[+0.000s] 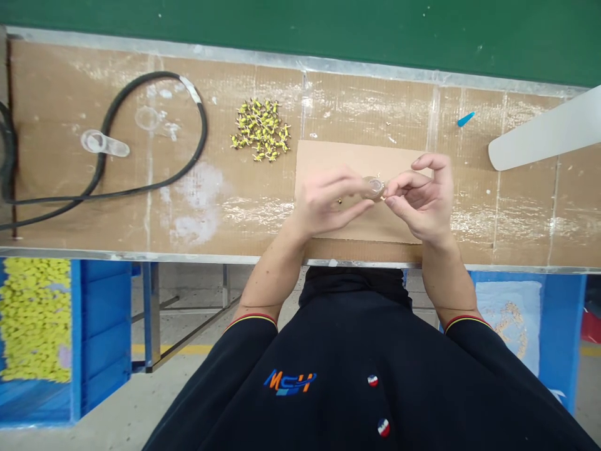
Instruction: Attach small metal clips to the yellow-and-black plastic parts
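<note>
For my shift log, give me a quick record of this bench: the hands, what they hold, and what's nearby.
Left hand: pinching a clear round part
Right hand: pinching the same part
Under hands: cardboard sheet
Beside sheet: yellow parts pile
Far left on bench: black cable, clear plastic piece
Below bench, left: blue bin of yellow parts

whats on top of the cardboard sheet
Over the cardboard sheet, the left hand and right hand hold a small clear part, with a tiny yellow bit nearby. Whatever lies under the palms is hidden.
</note>
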Available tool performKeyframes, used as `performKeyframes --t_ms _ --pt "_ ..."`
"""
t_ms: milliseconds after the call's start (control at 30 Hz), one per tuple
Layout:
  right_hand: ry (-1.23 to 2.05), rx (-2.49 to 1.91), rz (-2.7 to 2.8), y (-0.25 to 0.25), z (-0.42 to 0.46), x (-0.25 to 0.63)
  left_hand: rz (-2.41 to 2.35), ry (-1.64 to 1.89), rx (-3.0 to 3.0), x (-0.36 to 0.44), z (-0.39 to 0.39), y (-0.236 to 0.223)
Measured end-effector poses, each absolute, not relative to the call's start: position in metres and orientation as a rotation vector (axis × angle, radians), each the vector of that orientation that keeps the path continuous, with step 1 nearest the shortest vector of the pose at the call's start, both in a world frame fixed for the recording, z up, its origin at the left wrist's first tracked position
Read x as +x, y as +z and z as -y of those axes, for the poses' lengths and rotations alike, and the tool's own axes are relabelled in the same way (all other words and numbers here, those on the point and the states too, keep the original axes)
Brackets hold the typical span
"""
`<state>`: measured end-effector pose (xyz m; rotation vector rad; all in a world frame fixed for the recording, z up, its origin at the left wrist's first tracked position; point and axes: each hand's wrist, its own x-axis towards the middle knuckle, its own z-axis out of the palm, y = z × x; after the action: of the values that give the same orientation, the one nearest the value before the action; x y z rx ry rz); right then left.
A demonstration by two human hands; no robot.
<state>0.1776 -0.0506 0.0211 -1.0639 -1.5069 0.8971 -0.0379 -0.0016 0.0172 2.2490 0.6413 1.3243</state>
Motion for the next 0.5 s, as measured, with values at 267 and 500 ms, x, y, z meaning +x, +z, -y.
performKeyframes --t_ms 267,500 --pt "0.639 -1.280 1.741 0.024 0.041 0.200 -0.816 0.487 2.394 -0.084 -0.026 0.021" --pt "0.589 -1.418 1.818 0.015 0.039 0.195 -0.896 0.308 2.452 -0.073 -0.020 0.008"
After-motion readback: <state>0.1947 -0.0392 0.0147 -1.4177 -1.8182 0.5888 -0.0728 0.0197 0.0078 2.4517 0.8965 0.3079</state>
